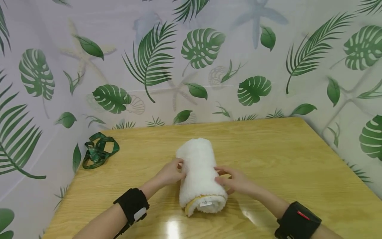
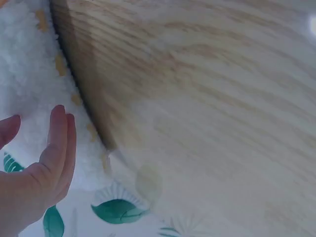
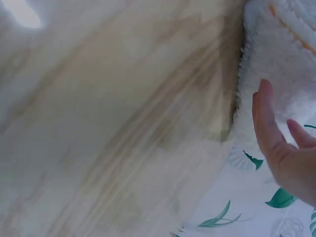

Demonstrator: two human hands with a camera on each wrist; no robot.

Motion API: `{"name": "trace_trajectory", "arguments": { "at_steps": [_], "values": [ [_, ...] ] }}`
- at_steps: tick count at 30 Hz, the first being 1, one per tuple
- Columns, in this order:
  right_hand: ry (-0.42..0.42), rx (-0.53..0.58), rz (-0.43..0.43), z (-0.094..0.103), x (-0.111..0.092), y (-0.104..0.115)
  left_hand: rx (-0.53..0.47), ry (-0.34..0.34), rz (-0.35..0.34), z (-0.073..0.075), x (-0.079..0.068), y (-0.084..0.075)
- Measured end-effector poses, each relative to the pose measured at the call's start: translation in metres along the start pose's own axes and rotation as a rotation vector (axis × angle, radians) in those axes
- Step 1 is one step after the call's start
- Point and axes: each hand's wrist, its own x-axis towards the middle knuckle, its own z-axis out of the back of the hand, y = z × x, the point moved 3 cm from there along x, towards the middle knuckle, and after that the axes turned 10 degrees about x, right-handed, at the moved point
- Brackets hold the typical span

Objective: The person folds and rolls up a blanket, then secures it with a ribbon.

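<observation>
A white fluffy blanket [image 1: 198, 166], rolled into a thick bundle, lies lengthwise on the wooden table. Its near end shows the spiral of layers, a yellow edge and a small white label [image 1: 206, 203]. My left hand [image 1: 173, 171] is at the roll's left side, fingertips against the pile or just beside it. On the opposite side, my right hand [image 1: 235, 180] has its fingers spread lightly against the roll. Both wrist views show the fingers of the left hand [image 2: 47, 168] and right hand [image 3: 281, 143] extended along the white fabric [image 2: 24, 64], not curled round it.
A dark green strap [image 1: 98, 151] lies in loose loops at the table's left edge. The wooden tabletop [image 1: 268, 149] extends around the roll. Behind and beside it hangs a white cloth [image 1: 218, 16] printed with green leaves.
</observation>
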Motion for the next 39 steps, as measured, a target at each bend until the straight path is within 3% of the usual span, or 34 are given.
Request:
{"name": "trace_trajectory", "arguments": {
  "at_steps": [3, 6, 10, 17, 22, 26, 30, 39],
  "values": [
    [0.003, 0.005, -0.007, 0.002, 0.002, 0.001, -0.067, 0.079, 0.019, 0.004, -0.014, 0.001],
    [0.049, 0.024, -0.024, -0.002, 0.005, 0.0, -0.144, 0.146, 0.015, -0.005, -0.022, 0.001],
    [0.069, 0.053, -0.031, -0.014, 0.01, 0.001, -0.182, 0.149, 0.017, -0.016, -0.023, 0.002],
    [0.116, 0.111, -0.068, -0.024, 0.01, 0.004, -0.322, 0.213, 0.042, -0.016, -0.031, 0.006],
    [0.115, 0.05, -0.049, -0.023, 0.01, 0.006, -0.326, 0.198, 0.037, -0.019, -0.029, 0.005],
    [0.088, -0.052, -0.016, -0.01, 0.006, 0.009, -0.299, 0.205, 0.012, -0.018, -0.029, 0.003],
    [0.035, -0.15, 0.032, 0.0, 0.006, 0.016, -0.285, 0.168, 0.03, -0.012, -0.031, 0.003],
    [0.024, -0.093, 0.013, -0.015, 0.012, 0.014, -0.364, 0.163, 0.024, -0.016, -0.037, 0.001]
  ]
}}
